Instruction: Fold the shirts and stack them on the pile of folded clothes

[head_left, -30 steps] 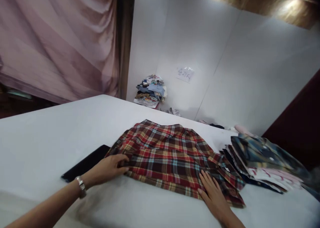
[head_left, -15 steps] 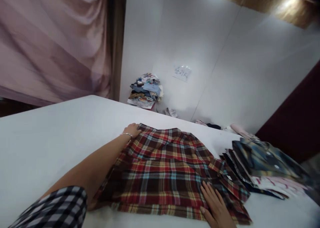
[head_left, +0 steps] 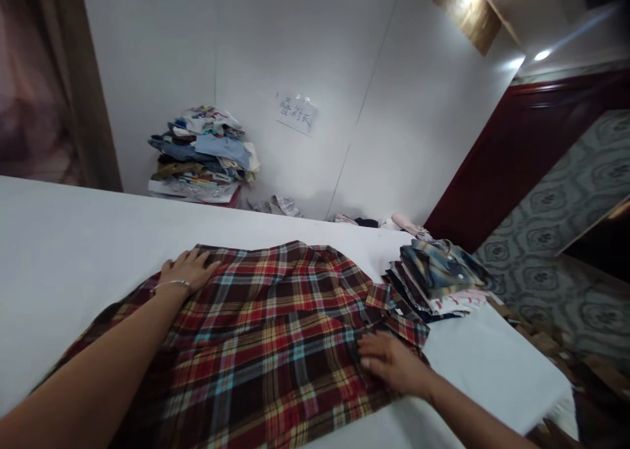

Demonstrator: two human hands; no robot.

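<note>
A red, brown and yellow plaid shirt (head_left: 266, 331) lies spread on the white table, its collar (head_left: 386, 301) toward the right. My left hand (head_left: 189, 272), with a thin bracelet at the wrist, rests on the shirt's far edge with its fingers spread. On the near right part of the shirt, just below the collar, lies my right hand (head_left: 391, 363). Its fingers are slightly bent over the cloth, and no fold shows gripped between them. The shirt's left end is partly hidden under my left forearm.
A stack of folded clothes (head_left: 438, 272) stands on the white table (head_left: 497, 350), right of the collar. Behind the table's far edge rises a tall pile of clothes (head_left: 207, 157), with more garments (head_left: 406, 224) farther right. A paper sign (head_left: 296, 113) hangs on the wall.
The view has turned to the right, showing more of the doorway side. More of the shirt's left end shows. My right hand has shifted up the shirt, closer to the collar.
</note>
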